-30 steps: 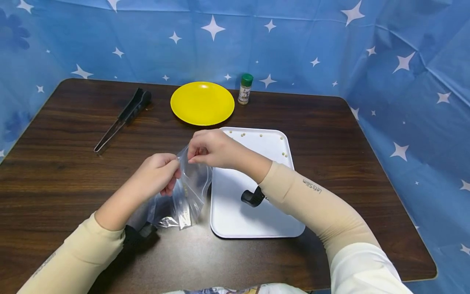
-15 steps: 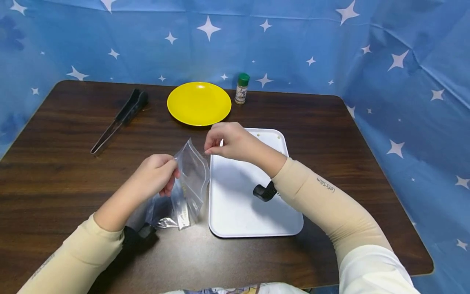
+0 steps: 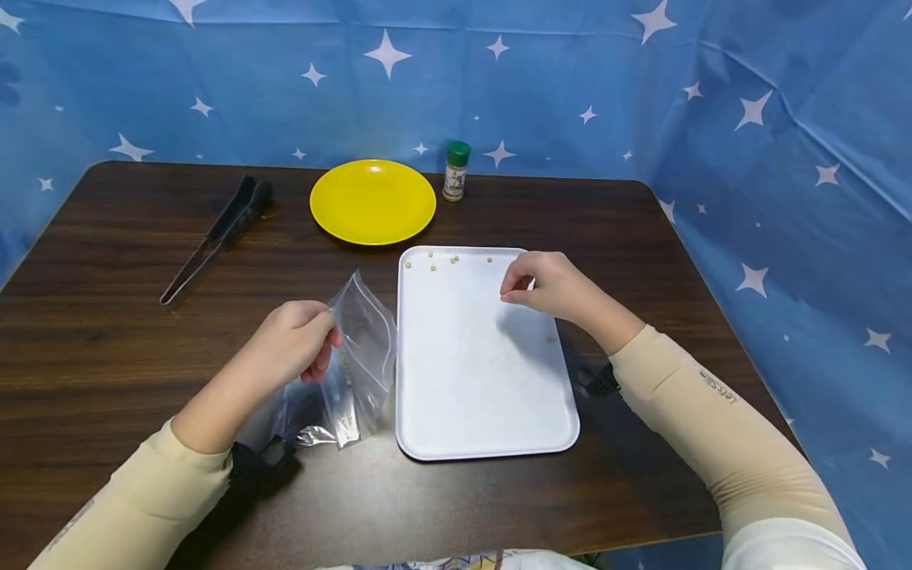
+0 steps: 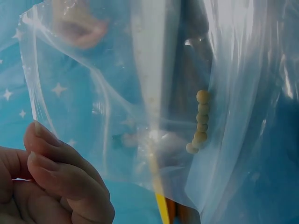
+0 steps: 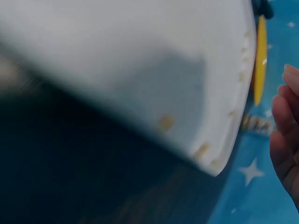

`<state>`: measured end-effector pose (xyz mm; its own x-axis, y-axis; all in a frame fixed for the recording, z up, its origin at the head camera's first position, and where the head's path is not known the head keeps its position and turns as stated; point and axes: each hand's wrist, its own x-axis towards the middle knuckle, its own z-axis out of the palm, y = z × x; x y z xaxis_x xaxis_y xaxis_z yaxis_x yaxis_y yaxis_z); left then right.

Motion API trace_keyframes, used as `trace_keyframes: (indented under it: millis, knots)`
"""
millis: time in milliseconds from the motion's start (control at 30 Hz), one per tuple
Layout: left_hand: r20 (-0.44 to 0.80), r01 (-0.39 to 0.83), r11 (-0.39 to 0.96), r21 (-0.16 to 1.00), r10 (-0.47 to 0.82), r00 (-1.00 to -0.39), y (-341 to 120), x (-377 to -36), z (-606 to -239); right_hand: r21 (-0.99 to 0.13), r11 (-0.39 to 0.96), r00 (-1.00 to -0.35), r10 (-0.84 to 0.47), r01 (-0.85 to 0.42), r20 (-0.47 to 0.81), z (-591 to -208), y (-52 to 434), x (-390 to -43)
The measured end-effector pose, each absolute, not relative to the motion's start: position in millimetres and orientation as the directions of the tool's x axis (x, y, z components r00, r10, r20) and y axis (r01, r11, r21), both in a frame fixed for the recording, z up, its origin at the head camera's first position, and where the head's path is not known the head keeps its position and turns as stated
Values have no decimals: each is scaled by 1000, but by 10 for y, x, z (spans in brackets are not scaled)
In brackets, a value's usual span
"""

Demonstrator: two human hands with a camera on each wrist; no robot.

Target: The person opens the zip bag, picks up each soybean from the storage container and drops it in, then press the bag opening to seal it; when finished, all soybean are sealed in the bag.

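My left hand (image 3: 292, 340) pinches the edge of a clear zip bag (image 3: 370, 328) between thumb and fingers, its mouth standing up and spread apart. Several small round beige beans (image 4: 202, 117) lie in a row inside the bag in the left wrist view. Over the right part of a white tray (image 3: 463, 364) hovers my right hand (image 3: 549, 286), fingers loosely bent and thumb near the index finger, with nothing visible between them. Several loose beans (image 3: 454, 260) dot the tray's far end, and another bean (image 3: 550, 340) lies by its right rim.
Behind the tray are a yellow plate (image 3: 373, 202) and a seasoning bottle (image 3: 456, 171) with a green cap. Black-tipped tongs (image 3: 217, 240) lie at the left of the dark wooden table (image 3: 107, 317). A blue starry cloth (image 3: 242, 71) hangs behind.
My right hand has moved from the bag's mouth rightward across the tray, leaving the far-end beans uncovered. The left hand keeps its hold on the bag. The head view has shifted slightly.
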<state>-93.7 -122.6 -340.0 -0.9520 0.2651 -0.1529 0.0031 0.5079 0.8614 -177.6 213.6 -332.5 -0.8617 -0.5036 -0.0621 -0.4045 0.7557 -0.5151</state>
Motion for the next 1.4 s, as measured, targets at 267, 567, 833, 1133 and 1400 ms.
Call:
trace_keyframes:
  millis: [267,567,833,1133,1400]
  knots:
    - [-154,7,514,858,270,-951,-1227,-929,-3386,-455,830,-894,-425,-322,-143,-3557,2545,-1708]
    - [-158,8,515,857,279,-947,-1209,-927,-3395,-454,845,-899,-398,-282,-183,-3706,2637,-1623]
    - [-174,-11,511,859,273,-946,-1213,-925,-3398,-451,851,-901,-387,-268,-195,-3731,2650,-1586]
    - [-164,5,504,864,290,-943,-1221,-930,-3416,-439,862,-893,-383,-254,-237,-3782,2633,-1557]
    - [-158,12,509,861,290,-944,-1219,-932,-3420,-416,867,-889,-394,-275,-234,-3798,2620,-1537]
